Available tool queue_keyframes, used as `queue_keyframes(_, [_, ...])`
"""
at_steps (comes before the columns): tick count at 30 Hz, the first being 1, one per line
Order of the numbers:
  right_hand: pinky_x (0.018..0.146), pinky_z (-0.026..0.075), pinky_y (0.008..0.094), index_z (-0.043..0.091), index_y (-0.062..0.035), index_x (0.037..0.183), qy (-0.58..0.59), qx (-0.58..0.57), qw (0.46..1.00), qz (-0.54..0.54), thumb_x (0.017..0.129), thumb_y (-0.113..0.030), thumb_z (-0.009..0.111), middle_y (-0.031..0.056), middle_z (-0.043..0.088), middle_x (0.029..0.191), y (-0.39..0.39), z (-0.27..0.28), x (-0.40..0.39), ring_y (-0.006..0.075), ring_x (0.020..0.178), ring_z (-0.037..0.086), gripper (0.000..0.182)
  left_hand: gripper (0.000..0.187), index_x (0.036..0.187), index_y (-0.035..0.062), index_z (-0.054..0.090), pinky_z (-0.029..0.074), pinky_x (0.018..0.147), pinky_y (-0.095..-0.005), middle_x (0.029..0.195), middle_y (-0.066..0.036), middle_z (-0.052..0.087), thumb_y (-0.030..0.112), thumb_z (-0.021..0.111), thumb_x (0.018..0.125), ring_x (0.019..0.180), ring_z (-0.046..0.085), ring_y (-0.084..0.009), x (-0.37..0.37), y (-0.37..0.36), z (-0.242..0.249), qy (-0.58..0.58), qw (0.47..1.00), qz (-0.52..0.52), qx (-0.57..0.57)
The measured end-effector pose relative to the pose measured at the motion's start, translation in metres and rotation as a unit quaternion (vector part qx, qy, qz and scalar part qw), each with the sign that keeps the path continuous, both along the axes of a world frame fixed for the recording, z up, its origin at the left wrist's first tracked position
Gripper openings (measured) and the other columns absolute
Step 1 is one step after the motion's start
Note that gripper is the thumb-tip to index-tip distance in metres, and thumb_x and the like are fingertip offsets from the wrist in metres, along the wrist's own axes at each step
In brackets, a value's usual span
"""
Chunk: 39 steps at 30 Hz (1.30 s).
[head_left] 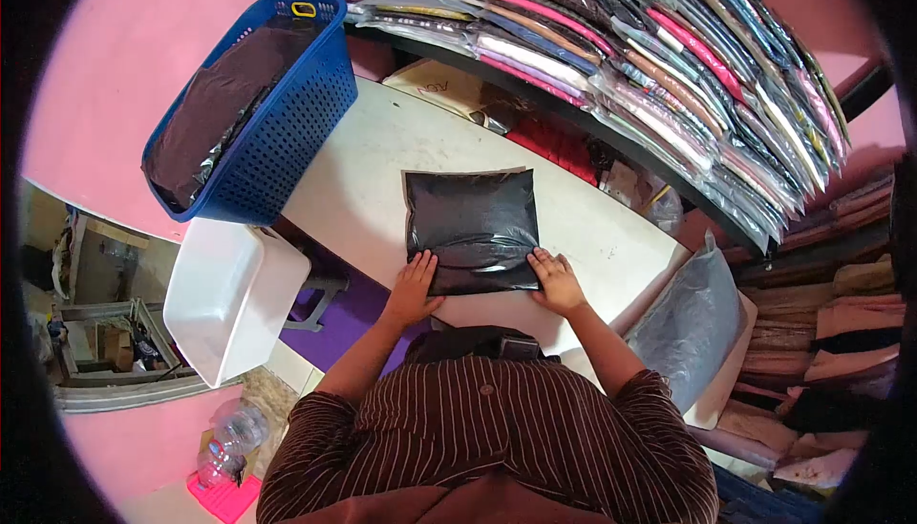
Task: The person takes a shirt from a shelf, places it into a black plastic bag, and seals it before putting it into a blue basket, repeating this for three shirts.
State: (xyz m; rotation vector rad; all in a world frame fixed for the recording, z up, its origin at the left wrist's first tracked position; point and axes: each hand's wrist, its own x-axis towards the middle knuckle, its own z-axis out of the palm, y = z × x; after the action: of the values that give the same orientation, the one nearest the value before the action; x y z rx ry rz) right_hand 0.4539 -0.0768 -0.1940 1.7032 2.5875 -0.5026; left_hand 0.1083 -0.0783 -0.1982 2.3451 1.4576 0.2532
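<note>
A black plastic package (473, 223) lies flat on the white table (373, 156), close to its near edge. My left hand (413, 290) rests on the package's lower left corner, fingers spread on the plastic and thumb below. At the lower right corner my right hand (556, 280) lies with its fingers on the edge of the package. Both hands touch it from the sides without being wrapped round it. The plastic is glossy and creased along its lower part.
A blue basket (310, 108) holding dark cloth stands at the back left, above a white bin (215, 285). Bagged garments (611, 56) fill a shelf behind the table. A grey plastic sack (688, 319) leans at the right, beside folded cloth (783, 333). Bottles (229, 438) stand lower left.
</note>
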Motion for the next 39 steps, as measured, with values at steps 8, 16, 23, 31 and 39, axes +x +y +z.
queue_keyframes(8, [0.103, 0.029, 0.0571, 0.053, -0.0136, 0.117, -0.031, 0.179, 0.983, 0.025, 0.086, -0.018, 0.047, 0.0092, 0.048, 0.129, -0.003, -0.021, -0.017, 0.0256, 0.125, 0.043, 0.032, 0.081, 0.141, -0.0021, 0.028, 0.026, 0.111, -0.0431, 0.146, -0.022, 0.030, 0.008, 0.063, 0.069, 0.135, 0.031, -0.0356, -0.002, 0.007, -0.014, 0.025, 0.999, 0.006, 0.024])
queue_keyframes(16, [0.100, 0.031, 0.0514, 0.064, -0.0113, 0.101, 0.067, 0.172, 0.978, 0.101, 0.068, -0.014, 0.067, 0.0063, 0.063, 0.105, 0.018, -0.022, 0.011, 0.0224, 0.113, 0.052, 0.033, 0.090, 0.145, 0.0024, 0.021, 0.025, 0.112, -0.0427, 0.149, -0.019, 0.026, 0.022, 0.070, 0.072, 0.137, 0.027, -0.0338, 0.003, 0.003, -0.002, -0.013, 0.999, 0.039, -0.017])
queue_keyframes(23, [0.058, 0.049, 0.0387, 0.062, -0.0021, 0.097, 0.331, 0.167, 0.928, 0.038, 0.082, -0.003, 0.050, 0.0129, 0.062, 0.075, 0.068, 0.028, 0.000, 0.0271, 0.068, 0.063, 0.019, 0.068, 0.141, 0.0108, 0.035, 0.039, 0.098, -0.0434, 0.129, -0.017, 0.053, 0.017, 0.061, 0.078, 0.116, 0.052, -0.0329, 0.006, 0.020, 0.014, 0.058, 0.991, 0.087, -0.078])
queue_keyframes(31, [0.044, 0.050, 0.0279, 0.050, -0.0002, 0.105, 0.531, 0.006, 0.842, -0.094, 0.095, -0.006, 0.036, 0.0066, 0.055, 0.066, 0.191, 0.158, -0.079, 0.0187, 0.052, 0.064, 0.018, 0.029, 0.110, 0.0047, 0.061, 0.047, 0.074, -0.0448, 0.087, -0.022, 0.063, 0.021, 0.057, 0.086, 0.081, 0.061, -0.0374, -0.102, 0.112, 0.134, -0.137, 0.990, 0.039, 0.010])
queue_keyframes(39, [0.036, 0.041, 0.0246, 0.045, -0.0053, 0.112, 0.609, 0.187, 0.764, -0.105, 0.095, -0.018, 0.053, 0.0074, 0.057, 0.072, 0.305, 0.342, -0.249, 0.0138, 0.042, 0.054, 0.023, 0.047, 0.075, -0.0055, 0.061, 0.050, 0.061, -0.0295, 0.068, -0.012, 0.064, 0.035, 0.050, 0.096, 0.062, 0.060, -0.0150, -0.240, 0.173, 0.350, -0.403, 0.914, 0.035, -0.032])
